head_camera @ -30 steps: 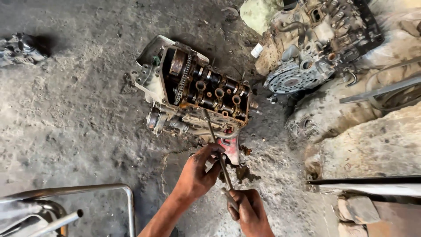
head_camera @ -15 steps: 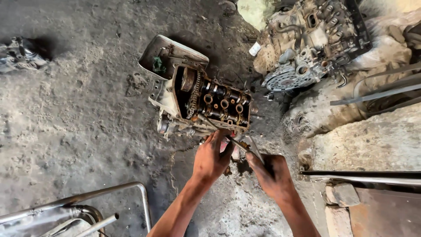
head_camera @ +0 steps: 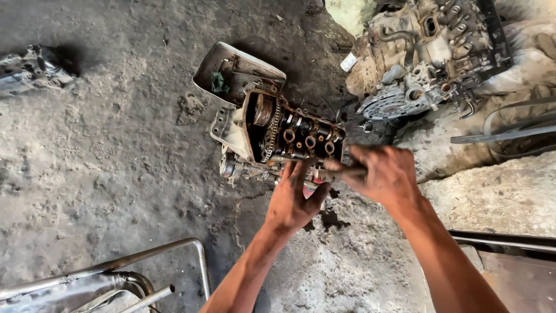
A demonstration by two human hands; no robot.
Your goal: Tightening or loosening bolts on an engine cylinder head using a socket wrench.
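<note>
Oily grey concrete floor (head_camera: 116, 174), stained dark and gritty, carries every part seen from the head camera. Near the floor's middle lies an engine cylinder head (head_camera: 284, 136), cover off, with a timing chain (head_camera: 271, 128) running down its left end and a row of round bores along its top. A pale metal cover (head_camera: 237, 72) lies touching the head on its far-left side. The left hand (head_camera: 295, 203) rests against the head's near edge, fingers spread and loosely curled on the metal rather than clenched. The right hand (head_camera: 382, 174) is clenched around the handle of a dark, slim tool (head_camera: 321, 165), probably a wrench or bar, though blur hides its form; the shaft reaches left across the head's near edge, just above the left hand's fingers. A small red object (head_camera: 313, 186) shows between the left thumb and the head. Toward the floor's far-right corner stands a larger engine block (head_camera: 417, 64) with a round toothed gear facing the camera. At the far-left edge lies a separate metal casting (head_camera: 32, 69). Bent chrome tubing (head_camera: 116, 269) occupies the near-left corner, and a dark belt (head_camera: 509, 130) trails along the right edge.
</note>
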